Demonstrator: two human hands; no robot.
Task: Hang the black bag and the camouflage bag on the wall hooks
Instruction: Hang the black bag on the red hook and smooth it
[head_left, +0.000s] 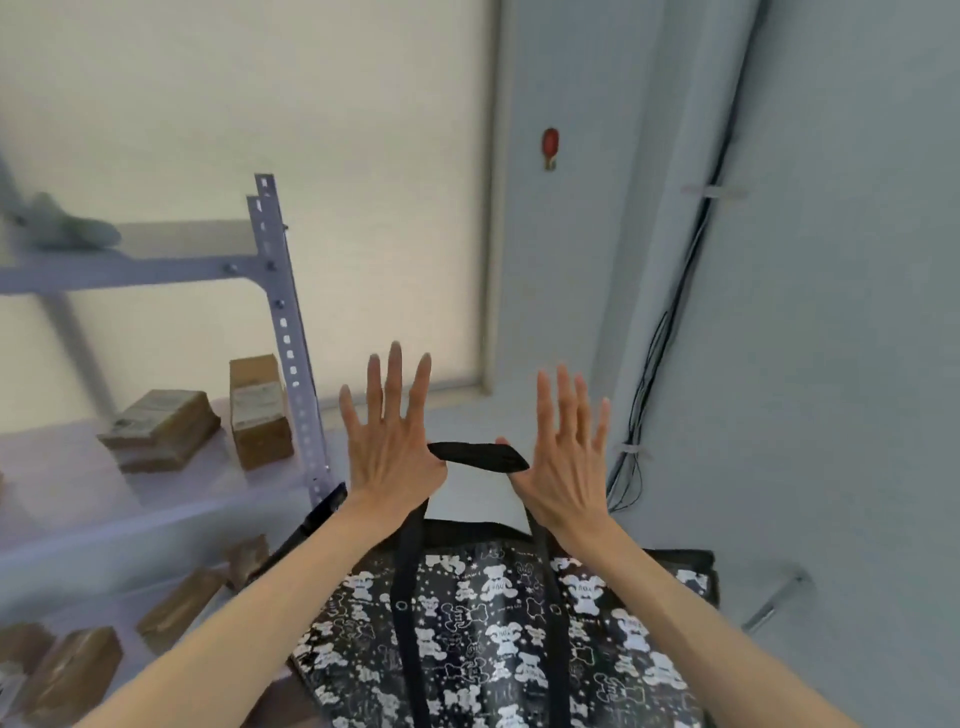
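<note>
far left of the fingers, a metal shelf (283, 322) carries brown boxes (260, 410). the left hand (389, 447) has its fingers spread apart and straight up, and the black strap (478, 457) rests across its thumb. the right hand (563, 462) is the same, thumb under the strap. the black bag (493, 634) hangs below both wrists. a red wall hook (550, 148) sits high above the right fingertips.

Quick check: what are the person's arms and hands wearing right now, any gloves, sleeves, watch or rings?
Nothing shows. The left hand and right hand are bare: no gloves, no visible rings. Both forearms are uncovered down to the frame's edge, with no sleeves, watch or bands in view.
</note>
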